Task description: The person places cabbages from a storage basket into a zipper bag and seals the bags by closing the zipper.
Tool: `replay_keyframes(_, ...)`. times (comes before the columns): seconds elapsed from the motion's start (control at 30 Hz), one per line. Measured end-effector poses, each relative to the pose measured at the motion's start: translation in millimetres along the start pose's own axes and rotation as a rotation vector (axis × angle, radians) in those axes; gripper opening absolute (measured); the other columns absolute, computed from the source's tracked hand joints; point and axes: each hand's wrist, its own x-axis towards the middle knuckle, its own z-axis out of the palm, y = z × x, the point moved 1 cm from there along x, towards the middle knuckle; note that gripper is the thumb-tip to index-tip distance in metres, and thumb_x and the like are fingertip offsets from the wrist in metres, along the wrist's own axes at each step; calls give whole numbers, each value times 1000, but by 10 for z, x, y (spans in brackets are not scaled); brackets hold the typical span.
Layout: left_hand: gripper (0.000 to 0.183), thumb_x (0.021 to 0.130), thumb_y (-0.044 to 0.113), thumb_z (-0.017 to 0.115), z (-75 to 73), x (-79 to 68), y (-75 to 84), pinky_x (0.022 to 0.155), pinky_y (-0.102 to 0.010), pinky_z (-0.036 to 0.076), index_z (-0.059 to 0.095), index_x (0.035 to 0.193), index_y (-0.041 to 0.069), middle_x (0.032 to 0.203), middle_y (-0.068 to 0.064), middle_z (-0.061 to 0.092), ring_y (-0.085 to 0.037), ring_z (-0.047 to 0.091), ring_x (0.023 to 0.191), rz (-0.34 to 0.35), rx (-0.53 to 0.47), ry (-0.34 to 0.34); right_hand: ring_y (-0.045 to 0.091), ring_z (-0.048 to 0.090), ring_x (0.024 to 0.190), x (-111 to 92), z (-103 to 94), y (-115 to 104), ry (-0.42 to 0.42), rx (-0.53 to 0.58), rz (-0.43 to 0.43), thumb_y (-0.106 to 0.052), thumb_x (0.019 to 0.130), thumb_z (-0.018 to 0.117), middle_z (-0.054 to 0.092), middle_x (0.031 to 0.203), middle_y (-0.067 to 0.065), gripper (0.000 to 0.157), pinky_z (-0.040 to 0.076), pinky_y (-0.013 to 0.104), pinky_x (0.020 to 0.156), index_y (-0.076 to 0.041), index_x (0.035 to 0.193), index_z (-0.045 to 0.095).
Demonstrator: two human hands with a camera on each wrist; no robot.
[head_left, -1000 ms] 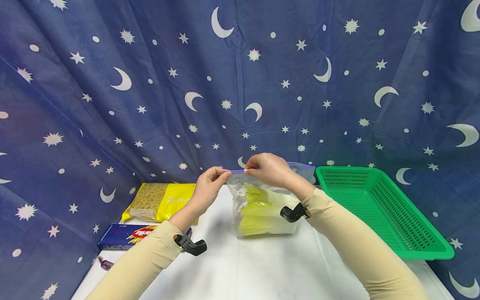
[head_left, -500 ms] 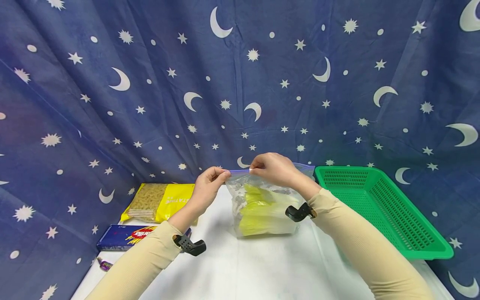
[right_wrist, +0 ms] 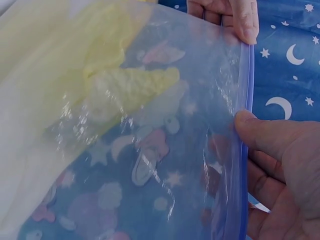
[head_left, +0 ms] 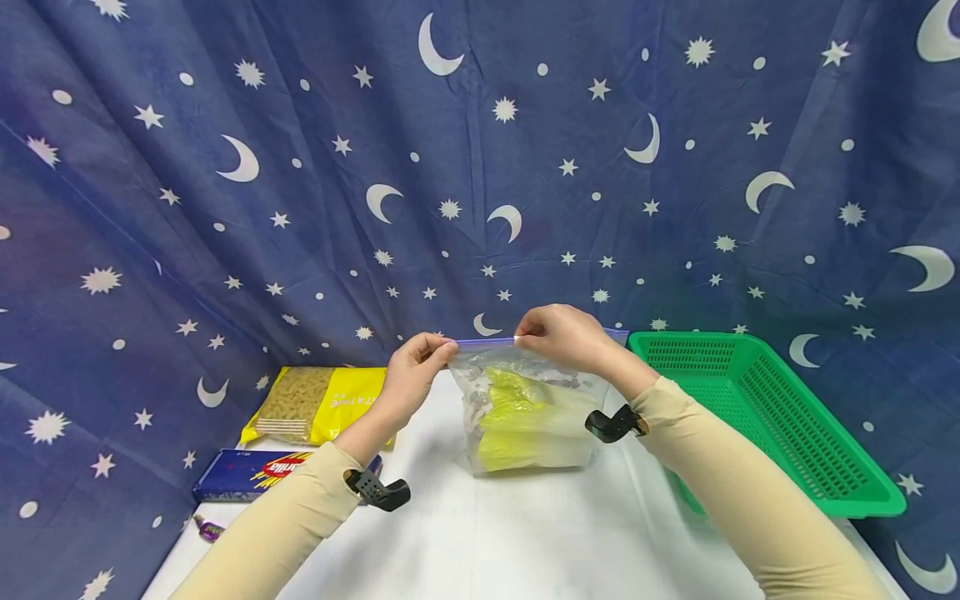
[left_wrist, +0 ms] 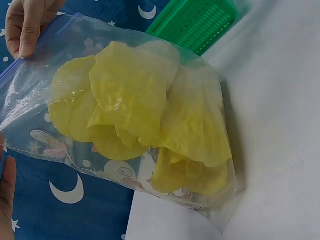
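Observation:
A clear zip bag (head_left: 480,417) with a purple zip edge stands upright on the white table, printed with small cartoon figures. Inside lie pale yellow-green cabbage leaves (left_wrist: 130,95), white toward their stems. My left hand (head_left: 412,375) pinches the bag's top left corner between thumb and fingers. Along the same zip edge, my right hand (head_left: 562,337) pinches the strip right of the left hand, with a small white bit showing at its fingertips. In the right wrist view, the right thumb (right_wrist: 265,130) presses on the purple zip (right_wrist: 245,165), the other fingers behind the film.
A green plastic basket (head_left: 817,433) stands at the right, beside the right forearm. At the left are a yellow pasta bag (head_left: 300,400), a blue pasta box (head_left: 232,475) and a small purple item (head_left: 210,529). A blue star-and-moon curtain (head_left: 450,167) hangs behind the table.
My right hand has slid rightward along the zip edge, away from the left hand. The zip's right part, earlier spread apart, now lies closer together. The left hand keeps its place at the corner.

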Motion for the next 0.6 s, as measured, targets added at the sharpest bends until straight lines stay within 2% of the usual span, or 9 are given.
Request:
replay_keyframes(0.13,20,97,23,73,-5,-3,-9,89,-27,57,72,106,5,107,-6,70,-18,66,97,-7,3,6,11,64,82,-27,-22,63,2,-2,8,-31,97,71,72,95,-10,13,53,38,77,-21,103,77)
replay_keyframes(0.6,23,97,22,73,7,7,-8,88,-27,56,71,107,1,106,-7,70,-17,65,94,1,-20,8,12,65,84,-117,-96,207,15,-10,34,-31,98,71,73,95,-8,14,53,41,78,-20,103,77)
